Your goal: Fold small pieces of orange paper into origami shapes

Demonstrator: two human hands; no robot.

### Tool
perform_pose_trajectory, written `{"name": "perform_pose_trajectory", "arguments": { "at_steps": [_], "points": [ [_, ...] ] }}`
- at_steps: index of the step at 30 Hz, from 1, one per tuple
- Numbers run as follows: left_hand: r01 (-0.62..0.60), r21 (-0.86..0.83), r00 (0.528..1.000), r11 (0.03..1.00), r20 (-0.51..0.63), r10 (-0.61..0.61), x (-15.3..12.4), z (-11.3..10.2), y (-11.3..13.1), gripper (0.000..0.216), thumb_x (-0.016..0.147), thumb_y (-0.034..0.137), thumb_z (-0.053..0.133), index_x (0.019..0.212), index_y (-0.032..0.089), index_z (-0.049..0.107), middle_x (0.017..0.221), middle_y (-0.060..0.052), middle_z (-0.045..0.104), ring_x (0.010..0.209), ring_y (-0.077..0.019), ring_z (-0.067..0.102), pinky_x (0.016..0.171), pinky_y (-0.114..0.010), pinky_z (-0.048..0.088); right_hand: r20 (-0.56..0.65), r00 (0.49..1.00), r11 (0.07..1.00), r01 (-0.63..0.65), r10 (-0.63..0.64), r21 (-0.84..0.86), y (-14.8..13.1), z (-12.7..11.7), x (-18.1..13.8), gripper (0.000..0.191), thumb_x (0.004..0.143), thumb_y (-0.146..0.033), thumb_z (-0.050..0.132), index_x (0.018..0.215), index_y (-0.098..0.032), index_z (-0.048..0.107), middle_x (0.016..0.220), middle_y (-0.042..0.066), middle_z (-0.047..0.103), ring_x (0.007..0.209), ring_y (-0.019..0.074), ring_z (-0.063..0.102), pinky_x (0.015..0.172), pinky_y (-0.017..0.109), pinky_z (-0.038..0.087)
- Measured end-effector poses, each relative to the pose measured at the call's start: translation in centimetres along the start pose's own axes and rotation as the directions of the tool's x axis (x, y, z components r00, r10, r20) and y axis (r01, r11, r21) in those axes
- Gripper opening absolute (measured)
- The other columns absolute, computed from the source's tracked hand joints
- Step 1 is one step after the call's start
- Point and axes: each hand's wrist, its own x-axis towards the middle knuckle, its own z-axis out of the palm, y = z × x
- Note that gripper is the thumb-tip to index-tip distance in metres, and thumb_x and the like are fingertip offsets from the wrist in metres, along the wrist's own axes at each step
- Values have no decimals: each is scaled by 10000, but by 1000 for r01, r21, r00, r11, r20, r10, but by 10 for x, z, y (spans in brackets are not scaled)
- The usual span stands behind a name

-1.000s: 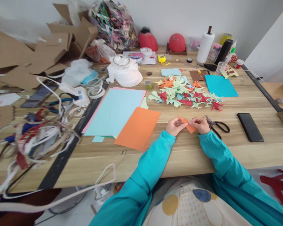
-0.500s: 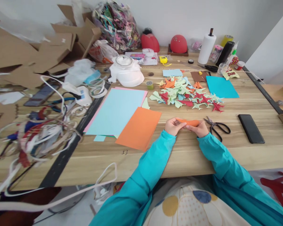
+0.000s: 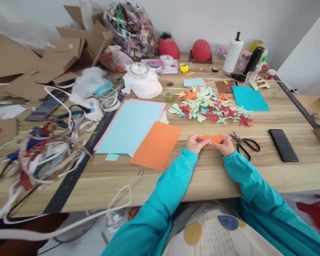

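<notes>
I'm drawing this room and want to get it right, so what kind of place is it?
It looks like a craft workspace, maybe a small workshop: a wooden table bears a heap of folded paper pieces, scissors and large coloured sheets.

Near the front edge of the table [image 3: 202,181], I have the left hand [image 3: 194,143] and right hand [image 3: 226,145] with a piece of paper [image 3: 213,139] between them. Just right of the right hand lie the scissors [image 3: 240,139]; farther right, a phone [image 3: 283,145]. Behind my hands spreads a heap of folded papers [image 3: 205,103]. To my left, a smaller sheet [image 3: 157,145] overlaps the near right corner of the large sheets [image 3: 132,124]. Left of those, I see tangled cords [image 3: 50,149], with cardboard [image 3: 60,53] behind them.
</notes>
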Motion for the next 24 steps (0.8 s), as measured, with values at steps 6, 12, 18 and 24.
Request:
{"name": "perform_pose_trajectory", "arguments": {
  "at_steps": [6, 12, 18, 24],
  "points": [
    [-22, -5, 999, 1000, -28, 22, 0, 0, 3, 371, 399, 313, 797, 618, 121, 566, 501, -12, 636, 435, -136, 590, 461, -249, 505, -10, 1000, 1000, 1, -1, 6, -3, 2, 1, 275, 568, -386, 732, 724, -165, 681, 730, 28, 700, 698, 182, 629, 670, 301, 501],
    [-14, -28, 994, 1000, -108, 11, 6, -8, 0, 379, 412, 330, 791, 641, 126, 568, 494, -6, 628, 414, -124, 569, 417, -230, 469, -144, 990, 992, -12, -6, -125, 1, -4, 2, 453, 524, -444, 740, 370, -180, 406, 353, -50, 439, 361, 58, 372, 365, 215, 301],
    [-29, 67, 999, 997, -31, 31, 4, -10, -1, 352, 430, 336, 787, 627, 118, 594, 481, -9, 613, 404, -109, 550, 411, -219, 447, -254, 966, 998, -55, 45, -30, 4, -11, 5, 447, 616, -545, 634, 442, -168, 469, 367, -40, 451, 344, 55, 359, 356, 212, 283],
    [-72, 143, 996, 987, 69, 62, 0, -5, -5, 312, 449, 325, 781, 633, 130, 622, 550, -18, 641, 488, -129, 584, 514, -263, 490, -139, 988, 998, 57, -61, -31, 4, -6, 4, 300, 535, -396, 746, 730, -180, 676, 712, 32, 674, 648, 150, 599, 612, 278, 475]
  ]
}}
